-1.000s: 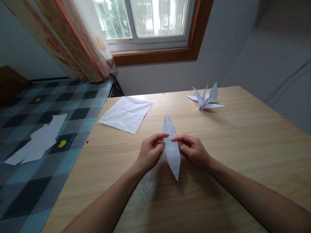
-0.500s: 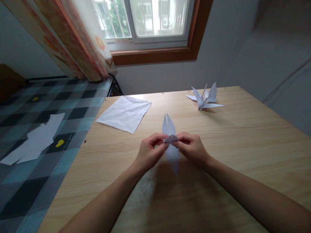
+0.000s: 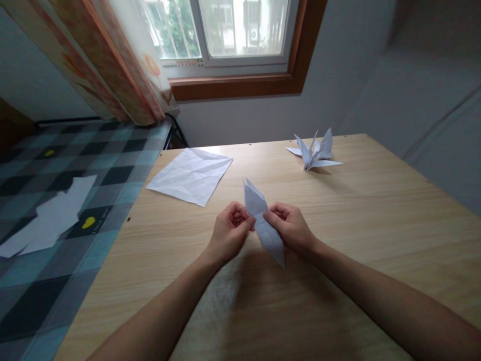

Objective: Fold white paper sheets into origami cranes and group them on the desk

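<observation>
A piece of folded white paper (image 3: pixel 269 235) is held above the wooden table, with a split pair of points at its far end and one point toward me. My right hand (image 3: pixel 293 223) pinches its right edge, thumb on top and fingers mostly hidden behind. On the other side, my left hand (image 3: pixel 232 230) is closed with thumb and forefinger meeting at the paper's left edge near its middle. Farther back on the right stand folded paper cranes (image 3: pixel 313 153), overlapping so that I cannot tell them fully apart.
A creased square sheet of paper (image 3: pixel 191 175) lies at the table's (image 3: pixel 376 240) back left. Torn white paper (image 3: pixel 56 215) rests on the checked cloth (image 3: pixel 45 291) to the left. A window (image 3: pixel 240 30) and a curtain (image 3: pixel 112 60) are beyond the table.
The folded paper has turned, its far points tipping left and its near point right, and a flat face now shows. The small raised flap between my hands is no longer visible.
</observation>
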`<state>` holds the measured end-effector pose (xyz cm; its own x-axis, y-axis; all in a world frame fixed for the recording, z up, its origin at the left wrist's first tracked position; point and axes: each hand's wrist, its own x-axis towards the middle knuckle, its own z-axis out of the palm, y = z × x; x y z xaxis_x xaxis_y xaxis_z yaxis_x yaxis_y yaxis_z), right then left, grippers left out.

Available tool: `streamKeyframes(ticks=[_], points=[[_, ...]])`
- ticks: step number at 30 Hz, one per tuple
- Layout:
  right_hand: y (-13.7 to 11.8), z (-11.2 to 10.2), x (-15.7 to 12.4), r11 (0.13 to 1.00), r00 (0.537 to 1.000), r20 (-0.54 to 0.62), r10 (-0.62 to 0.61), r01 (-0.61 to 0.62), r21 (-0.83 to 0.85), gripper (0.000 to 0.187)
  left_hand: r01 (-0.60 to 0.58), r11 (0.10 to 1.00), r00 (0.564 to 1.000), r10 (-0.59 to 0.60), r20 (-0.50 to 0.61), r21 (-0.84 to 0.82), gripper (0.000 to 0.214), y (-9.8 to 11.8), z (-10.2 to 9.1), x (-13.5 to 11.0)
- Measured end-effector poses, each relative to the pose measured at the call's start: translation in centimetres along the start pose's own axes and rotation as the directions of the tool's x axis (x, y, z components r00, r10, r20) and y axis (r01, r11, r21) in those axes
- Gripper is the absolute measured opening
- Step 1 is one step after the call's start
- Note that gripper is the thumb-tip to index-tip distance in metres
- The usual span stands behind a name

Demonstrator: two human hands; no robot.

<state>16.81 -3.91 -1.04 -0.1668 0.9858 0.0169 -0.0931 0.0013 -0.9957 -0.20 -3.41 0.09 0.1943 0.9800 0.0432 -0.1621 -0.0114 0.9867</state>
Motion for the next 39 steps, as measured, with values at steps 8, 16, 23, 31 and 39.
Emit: streamKeyframes(ticks=[8, 16, 23, 31, 39], points=[[0.2, 0.6, -0.1, 1.000, 0.998, -0.057, 0.016, -0.017, -0.021, 0.040, -0.053, 0.992, 0.993, 0.064, -0.095, 0.115, 0.023, -0.7, -0.1, 0.2], [0.8, 1.1, -0.3, 0.989, 0.973, -0.204, -0.113, 0.090, -0.119, 0.031, -0.275, 0.804, 0.948, 0.317, 0.012, 0.528, 0.002, -0.5, 0.1, -0.2], [0.0, 0.9, -0.5, 0.856, 0.915, 0.002, -0.404, 0.379, -0.352, 0.011, -0.120, 0.974, 0.992, 0.111, 0.055, 0.194, 0.023, -0.2, 0.0, -0.2], [0.4, 0.6, -0.3, 0.966, 0.963, -0.074, -0.260, 0.260, -0.017, 0.015, 0.040, 0.985, 0.998, -0.047, -0.038, -0.165, 0.034, -0.6, -0.2, 0.4], [0.9, 0.4, -0.6, 0.990, 0.995, -0.026, -0.101, 0.103, 0.095, 0.045, 0.092, 0.970, 0.991, -0.110, -0.072, -0.225, 0.040, -0.5, -0.5, 0.8]])
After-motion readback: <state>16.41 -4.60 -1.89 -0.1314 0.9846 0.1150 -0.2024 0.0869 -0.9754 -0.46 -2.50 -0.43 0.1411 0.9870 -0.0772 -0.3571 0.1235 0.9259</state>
